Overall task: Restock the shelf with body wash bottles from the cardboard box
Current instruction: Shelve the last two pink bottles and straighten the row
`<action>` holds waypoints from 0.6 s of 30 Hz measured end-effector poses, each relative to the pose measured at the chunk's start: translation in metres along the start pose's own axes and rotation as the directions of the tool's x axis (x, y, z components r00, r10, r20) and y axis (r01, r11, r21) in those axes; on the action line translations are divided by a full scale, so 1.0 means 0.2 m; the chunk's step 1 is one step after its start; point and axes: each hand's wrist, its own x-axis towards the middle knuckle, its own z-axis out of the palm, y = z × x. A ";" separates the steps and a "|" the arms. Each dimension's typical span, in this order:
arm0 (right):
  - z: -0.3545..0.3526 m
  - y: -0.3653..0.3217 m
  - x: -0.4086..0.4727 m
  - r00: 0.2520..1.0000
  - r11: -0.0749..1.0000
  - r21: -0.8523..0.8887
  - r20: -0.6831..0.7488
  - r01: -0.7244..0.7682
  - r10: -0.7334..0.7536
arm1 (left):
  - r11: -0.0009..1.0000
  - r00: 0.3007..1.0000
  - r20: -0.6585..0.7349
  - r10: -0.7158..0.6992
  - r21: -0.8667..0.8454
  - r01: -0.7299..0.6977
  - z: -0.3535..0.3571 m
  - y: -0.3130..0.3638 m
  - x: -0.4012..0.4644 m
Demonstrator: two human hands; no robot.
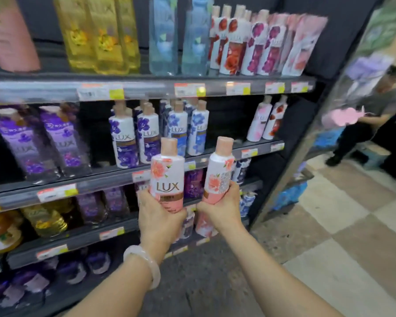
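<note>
**Two bottles in hand, open shelf slot lying up and to the right**

Head view. The left hand (157, 216) is gripping the lower body of a pink-and-white body wash bottle (167, 177), fingers wrapped closed around it, label facing the camera. The right hand (222, 209) is gripping a second matching bottle (220, 172) the same way, with its back label turned partly toward the camera. Both bottles are standing upright, long axes vertical, caps up, held side by side in front of the shelf edge (215, 156) and apart from each other.

The dark gap (229, 120) on the middle shelf is lying above and to the right of both hands, between the blue-flowered bottles (198, 131) and the pink and red pair (266, 120). Judgement: the right hand is sitting nearer that gap, so its bottle probably goes in first, lifted and pushed away while kept upright. The cardboard box is not showing in this view.
</note>
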 end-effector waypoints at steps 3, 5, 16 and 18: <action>-0.25 0.08 0.11 1.000 1.000 -0.020 -0.009 -0.009 0.009 | 0.999 0.999 0.037 -0.030 -0.024 0.031 0.24 0.10 -0.11; -0.38 0.14 0.19 0.999 1.000 -0.012 -0.029 -0.023 0.023 | 0.999 0.997 0.065 -0.034 -0.027 0.036 0.38 0.15 -0.16; -0.67 0.33 0.67 0.994 0.995 0.015 -0.031 -0.103 0.104 | 1.000 0.996 0.089 0.002 0.017 -0.003 0.95 0.29 0.11; -0.69 0.36 0.82 0.995 0.996 0.006 -0.029 -0.093 0.093 | 1.000 0.997 0.075 -0.006 0.002 0.006 1.05 0.31 0.21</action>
